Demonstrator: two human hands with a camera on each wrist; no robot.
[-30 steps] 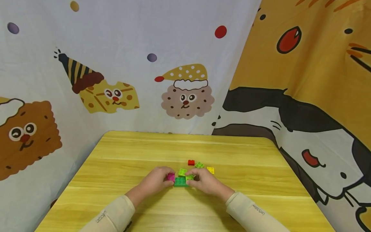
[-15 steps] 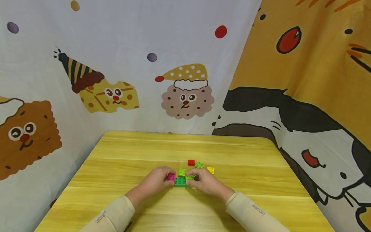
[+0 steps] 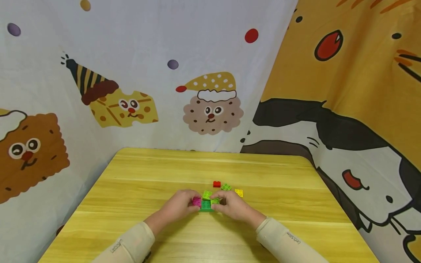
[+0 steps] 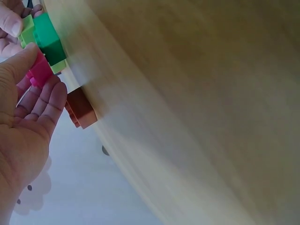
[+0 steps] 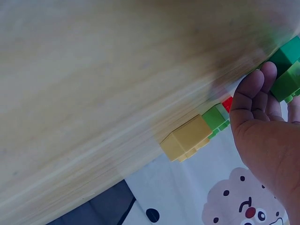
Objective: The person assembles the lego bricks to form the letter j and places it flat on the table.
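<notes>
Between thumb and fingers, my left hand pinches a pink toy brick at the left end of a dark green brick. Whether the pink brick is pressed fully down, I cannot tell. At the other end, my right hand pinches a light green brick, which sits on the dark green brick's right end. Its fingers partly cover that brick in the head view. Just behind the dark green brick lies a lime brick.
Farther back on the wooden table lie a red brick, another green brick and a yellow brick, the last just behind my right hand. A printed cloth hangs beyond the table's far edge.
My left hand has shifted slightly right with the pink brick, which now overlaps the dark green brick's left end. My right hand has stayed in place.
</notes>
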